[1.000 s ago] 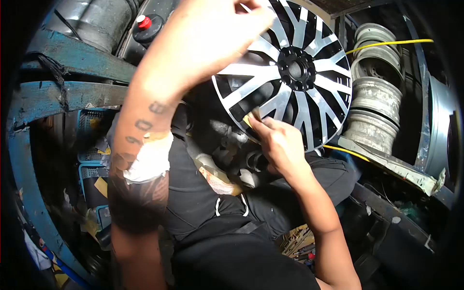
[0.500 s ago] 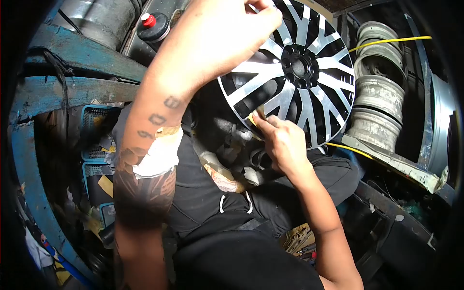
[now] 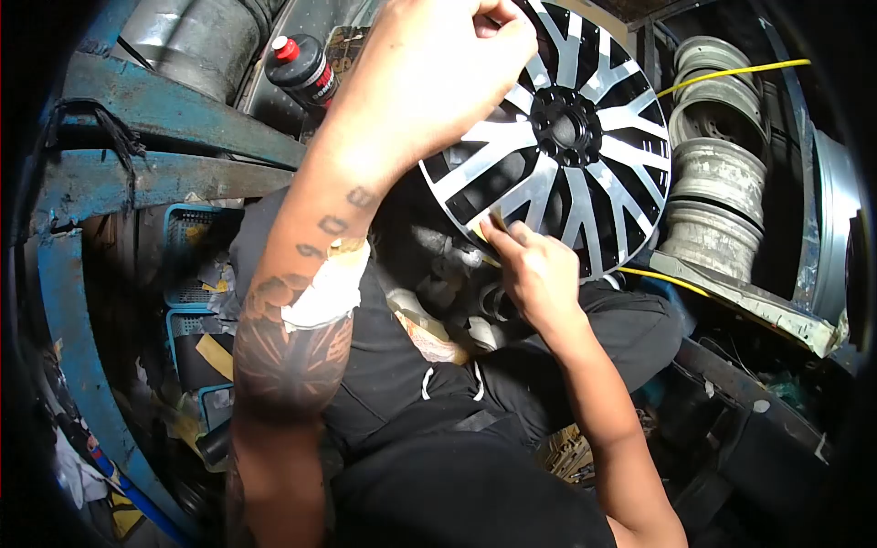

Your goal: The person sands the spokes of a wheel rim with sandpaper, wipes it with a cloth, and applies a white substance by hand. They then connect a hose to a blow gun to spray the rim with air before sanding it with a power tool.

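A black alloy wheel (image 3: pixel 594 175) with bright machined spokes faces me, tilted up above my legs. My right hand (image 3: pixel 541 274) is closed in a pinch at the lower left of its rim. Between the fingertips shows a small yellowish folded piece of sandpaper (image 3: pixel 480 230), pressed against a spoke end near the rim. My left hand (image 3: pixel 448 73) is raised over the wheel's upper left, its fingers curled closed. What those fingers hold, if anything, is hidden. White wrapping (image 3: pixel 329 288) covers part of my left forearm.
Several worn rims (image 3: pixel 713 178) are stacked at the right, with a yellow hose (image 3: pixel 731 79) passing across them. A black bottle with a red cap (image 3: pixel 300 66) stands at upper left, behind a blue metal frame (image 3: pixel 174 105). Blue baskets (image 3: pixel 175 256) holding scraps sit at the left.
My left forearm and hand appear slightly further right, and more of the bottle shows. My right fingers have shifted a little along the spoke end with the sandpaper. The wheel stays in place.
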`<state>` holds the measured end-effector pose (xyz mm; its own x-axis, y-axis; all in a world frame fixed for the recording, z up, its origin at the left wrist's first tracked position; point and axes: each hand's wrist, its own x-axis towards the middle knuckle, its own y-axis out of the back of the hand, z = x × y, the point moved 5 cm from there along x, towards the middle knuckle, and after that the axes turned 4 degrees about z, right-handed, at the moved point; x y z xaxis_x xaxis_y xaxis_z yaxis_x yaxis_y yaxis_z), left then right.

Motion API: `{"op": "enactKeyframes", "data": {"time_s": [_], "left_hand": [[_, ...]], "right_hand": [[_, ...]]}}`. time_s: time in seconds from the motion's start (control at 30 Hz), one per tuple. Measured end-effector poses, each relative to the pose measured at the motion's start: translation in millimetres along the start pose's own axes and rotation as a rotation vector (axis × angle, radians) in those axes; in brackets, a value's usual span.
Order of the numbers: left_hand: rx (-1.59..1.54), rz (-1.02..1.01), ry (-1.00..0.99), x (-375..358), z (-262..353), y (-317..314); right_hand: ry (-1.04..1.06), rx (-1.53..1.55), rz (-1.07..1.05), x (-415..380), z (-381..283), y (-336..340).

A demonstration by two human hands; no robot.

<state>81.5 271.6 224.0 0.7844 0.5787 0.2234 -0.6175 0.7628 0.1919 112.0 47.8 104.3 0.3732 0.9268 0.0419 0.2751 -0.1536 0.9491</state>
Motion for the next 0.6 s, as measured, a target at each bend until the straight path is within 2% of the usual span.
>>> {"op": "enactKeyframes", "data": {"time_s": [0.03, 0.13, 0.2, 0.23, 0.3, 0.33, 0.4, 0.43, 0.53, 0.6], "left_hand": [[0.061, 0.047, -0.030, 2, -3, 2], [0.612, 0.283, -0.493, -12, -1, -8], [0.331, 0.291, -0.351, -12, -6, -8], [-0.196, 0.091, -0.059, -9, -7, 3], [-0.057, 0.028, -0.076, -8, -12, 7], [0.012, -0.003, -0.087, -8, -15, 8], [0.174, -0.011, -0.305, -18, -12, 1], [0.521, 0.056, -0.519, -16, -5, -3], [0.437, 0.178, -0.516, 1, -12, 4], [-0.110, 0.058, -0.197, -6, -24, 9]], "right_hand": [[0.018, -0.045, -0.002, -3, 1, 0], [0.105, -0.070, 0.042, 6, -15, 18], [0.073, -0.086, 0.006, 6, -4, 4], [0.058, -0.092, -0.008, 7, -1, -4], [0.032, -0.100, -0.081, -1, 3, -2], [0.057, -0.076, -0.030, 5, 1, -2], [0.097, -0.039, 0.066, 9, -2, -6], [0.079, -0.062, 0.012, 5, -1, -6], [0.047, -0.117, -0.121, -1, 0, -5], [0.084, -0.053, -0.033, 8, -2, -10]]}}
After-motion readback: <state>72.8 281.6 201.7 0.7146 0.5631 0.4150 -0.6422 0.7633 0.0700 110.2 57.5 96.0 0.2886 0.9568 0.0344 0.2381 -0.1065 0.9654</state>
